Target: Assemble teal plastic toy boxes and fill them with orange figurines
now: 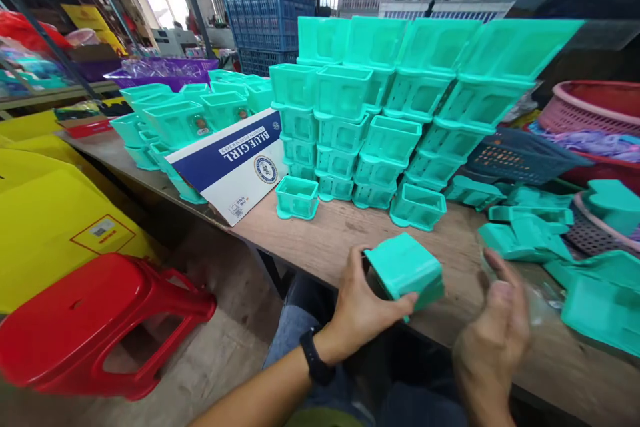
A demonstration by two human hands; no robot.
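My left hand (357, 310), with a dark band on its wrist, grips a turquoise plastic box (407, 267) by its near left side, just above the table's front edge. The box is tilted, with a flat face turned up and its opening hidden. To the right, my right hand (495, 340) is raised apart from the box, slightly blurred, its thumb and fingers spread. No object shows clearly in it. Beyond my hands stand two single open boxes, a left one (297, 197) and a right one (418, 205), before tall stacks of the same boxes (345, 90).
Loose turquoise pieces (530, 237) lie at the right beside baskets (595, 113). A white and blue carton panel (233, 167) leans between the stacks and another group of boxes (173, 123). A red stool (85, 320) stands at the left. Blue crates (270, 23) are behind.
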